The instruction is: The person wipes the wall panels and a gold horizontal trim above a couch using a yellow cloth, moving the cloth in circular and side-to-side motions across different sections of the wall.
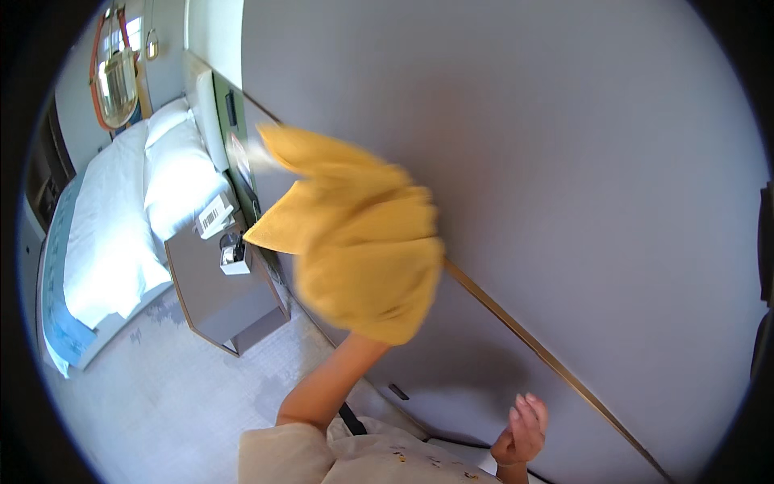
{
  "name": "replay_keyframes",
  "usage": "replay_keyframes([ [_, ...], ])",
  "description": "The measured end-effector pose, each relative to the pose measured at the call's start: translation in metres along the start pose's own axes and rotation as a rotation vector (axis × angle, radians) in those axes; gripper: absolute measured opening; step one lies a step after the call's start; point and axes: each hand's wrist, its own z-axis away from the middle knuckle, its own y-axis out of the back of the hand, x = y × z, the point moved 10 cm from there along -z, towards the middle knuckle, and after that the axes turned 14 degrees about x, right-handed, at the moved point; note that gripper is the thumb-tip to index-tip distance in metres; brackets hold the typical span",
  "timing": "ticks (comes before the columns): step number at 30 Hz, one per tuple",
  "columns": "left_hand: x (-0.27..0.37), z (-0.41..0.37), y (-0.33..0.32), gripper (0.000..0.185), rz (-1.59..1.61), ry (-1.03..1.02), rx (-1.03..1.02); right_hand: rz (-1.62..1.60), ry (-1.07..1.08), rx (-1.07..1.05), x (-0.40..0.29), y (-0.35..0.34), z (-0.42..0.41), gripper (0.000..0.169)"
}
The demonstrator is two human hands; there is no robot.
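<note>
A yellow cloth (369, 242) is wrapped over my left hand, hiding the fingers, and two loose corners stick out to the left. My left forearm (332, 384) reaches up from the beige sleeve to it. The cloth is blurred and lies over part of the grey wall panel (574, 181); whether it presses on the panel I cannot tell. A thin brass-coloured trim strip (544, 354) runs diagonally across the panel and passes behind the cloth. Low on the right, my right hand (523, 431) is raised near the panel, fingers loosely bent, with nothing visible in it.
Left of the cloth stands a nightstand (217, 296) bearing a small white box (236, 266) of items and a white device or stand (214, 216). Beyond is a bed (109, 242) with white bedding. A glass pendant lamp (117, 91) hangs above. Pale carpet (181, 399) covers the floor.
</note>
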Motion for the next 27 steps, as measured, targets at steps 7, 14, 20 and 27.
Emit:
replay_keyframes([
  [7,0.171,0.053,-0.078,0.053,0.381,-0.334,-0.381,0.247,0.245,0.526,-0.024,0.081,-0.008,0.032],
  [14,0.12,-0.03,-0.081,0.064,0.437,-0.191,-0.53,0.2,0.367,0.567,-0.039,0.067,-0.038,0.034],
  [20,-0.098,-0.163,-0.016,0.052,0.784,0.293,-0.023,0.518,0.237,0.255,-0.021,0.002,-0.046,0.042],
  [27,-0.331,-0.274,0.057,0.051,0.053,0.065,0.346,0.959,0.142,0.387,-0.049,-0.111,-0.139,0.037],
])
